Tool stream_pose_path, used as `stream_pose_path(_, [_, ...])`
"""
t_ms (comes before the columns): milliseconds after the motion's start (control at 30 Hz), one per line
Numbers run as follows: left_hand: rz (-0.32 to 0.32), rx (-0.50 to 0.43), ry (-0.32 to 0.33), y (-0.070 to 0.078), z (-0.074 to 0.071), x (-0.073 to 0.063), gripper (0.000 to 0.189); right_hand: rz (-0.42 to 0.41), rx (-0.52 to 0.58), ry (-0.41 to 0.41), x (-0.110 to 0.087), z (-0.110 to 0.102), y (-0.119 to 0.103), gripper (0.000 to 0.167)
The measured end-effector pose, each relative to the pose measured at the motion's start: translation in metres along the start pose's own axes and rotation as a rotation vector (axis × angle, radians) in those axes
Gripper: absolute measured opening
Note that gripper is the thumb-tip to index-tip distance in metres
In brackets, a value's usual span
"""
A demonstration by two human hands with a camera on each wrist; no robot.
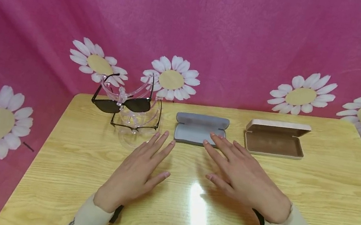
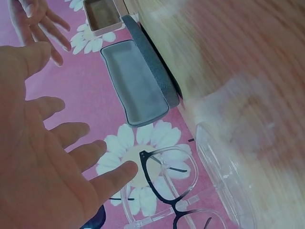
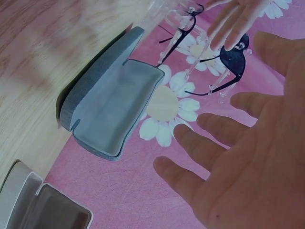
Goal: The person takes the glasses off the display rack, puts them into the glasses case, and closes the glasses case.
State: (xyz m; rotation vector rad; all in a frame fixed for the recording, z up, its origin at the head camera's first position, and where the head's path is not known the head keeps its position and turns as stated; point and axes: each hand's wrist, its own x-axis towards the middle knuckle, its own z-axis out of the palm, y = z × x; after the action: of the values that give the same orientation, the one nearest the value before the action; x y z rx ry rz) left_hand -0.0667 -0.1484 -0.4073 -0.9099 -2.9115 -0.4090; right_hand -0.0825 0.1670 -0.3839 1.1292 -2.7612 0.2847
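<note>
Both hands hover over the table with fingers spread, holding nothing. My left hand is nearest the clear acrylic stand, which bears black sunglasses above and black-rimmed eyeglasses below. In the left wrist view the eyeglasses show clear lower rims. My right hand has its fingertips over the front edge of an open grey glasses case; whether they touch it in the head view I cannot tell, but the right wrist view shows them apart from the grey case. Nothing lies inside the case.
To the right, an open beige glasses case with a brown lining stands near the back edge of the wooden table. Behind and to the left hangs a pink cloth printed with white daisies.
</note>
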Motion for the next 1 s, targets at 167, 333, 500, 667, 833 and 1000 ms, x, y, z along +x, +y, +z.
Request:
stream_pose_path(167, [-0.006, -0.001, 0.006, 0.000, -0.003, -0.002, 0.075, 0.001, 0.003, 0.006, 0.000, 0.002, 0.000, 0.076])
stream_pose_path(333, [0.002, -0.012, 0.016, -0.001, -0.003, -0.002, 0.074, 0.000, 0.007, 0.016, 0.000, 0.002, -0.001, 0.075])
stream_pose_path(500, [0.006, -0.017, 0.037, -0.003, -0.004, -0.002, 0.074, -0.003, 0.019, 0.016, 0.003, 0.000, 0.000, 0.075])
stream_pose_path(667, [0.006, -0.032, 0.058, -0.003, -0.006, -0.001, 0.076, -0.005, 0.023, 0.006, 0.006, -0.001, 0.000, 0.078])
stream_pose_path(833, [-0.005, -0.040, 0.062, -0.002, -0.007, -0.001, 0.075, -0.004, 0.024, -0.003, 0.009, -0.003, -0.001, 0.077])
stream_pose_path(1000, [-0.004, -0.046, 0.077, -0.002, -0.008, -0.001, 0.074, -0.013, 0.022, 0.016, 0.012, -0.003, -0.002, 0.078])
